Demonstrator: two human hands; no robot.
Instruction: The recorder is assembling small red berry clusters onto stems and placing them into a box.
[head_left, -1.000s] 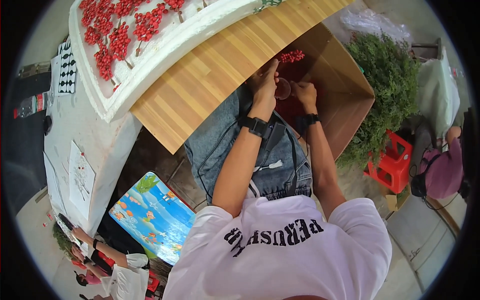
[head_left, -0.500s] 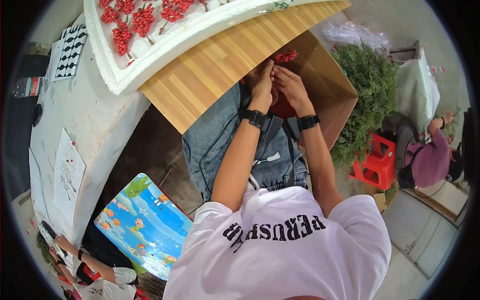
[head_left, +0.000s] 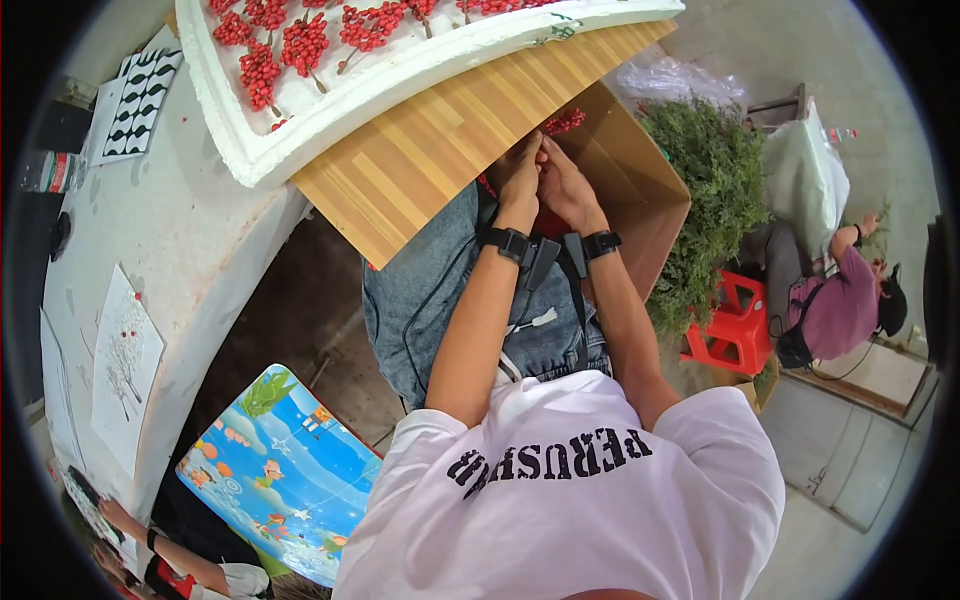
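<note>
My left hand [head_left: 519, 182] and my right hand [head_left: 570, 188] meet at their fingertips over my lap, partly under the wooden board's edge. Just past the fingers a red berry sprig [head_left: 564, 121] sticks out. The left fingers are closed and seem to grip its stem, which is hidden. Pressed against them, the right fingers are closed too; what lies in them does not show. A cardboard box [head_left: 635, 160] stands open at my right hand. More red berries [head_left: 487, 184] peek out beside the left wrist.
A white foam tray [head_left: 262, 160] of berry sprigs rests on the striped wooden board [head_left: 400, 170]. Right of the box are green foliage [head_left: 705, 190] and a red stool [head_left: 738, 322]. A colourful tabletop [head_left: 280, 465] lies left. Other people work at both sides.
The view has shifted slightly, moving the surroundings a little. My hands stay together with the sprig beyond them. The right fingers have drawn closer against the left ones.
</note>
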